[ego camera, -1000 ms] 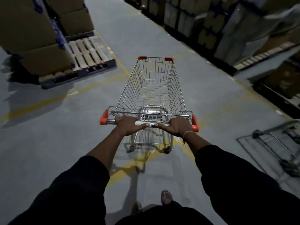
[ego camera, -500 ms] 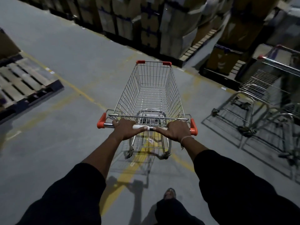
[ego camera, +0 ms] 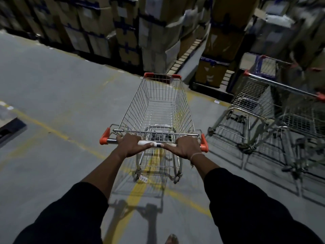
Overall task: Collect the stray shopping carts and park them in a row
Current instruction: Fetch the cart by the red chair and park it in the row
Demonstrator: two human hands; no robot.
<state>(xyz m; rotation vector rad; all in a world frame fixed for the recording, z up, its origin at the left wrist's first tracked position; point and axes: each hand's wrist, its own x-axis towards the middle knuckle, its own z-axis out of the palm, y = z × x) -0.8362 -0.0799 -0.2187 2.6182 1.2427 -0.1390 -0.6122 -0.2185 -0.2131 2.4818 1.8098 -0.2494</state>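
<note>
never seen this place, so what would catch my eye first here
An empty wire cart fills the centre, with the left hand and right hand gripping its handle bar. On the right stand parked carts, close together. Behind them a wall of stacked boxes runs across the top, and yellow lines cross the grey floor under the cart.

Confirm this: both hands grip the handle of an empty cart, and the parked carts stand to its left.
One thing is wrong: the parked carts stand to the right of the cart, not the left, as the head view shows. The rest holds: the left hand and right hand both grip the handle, and the basket is empty.
</note>
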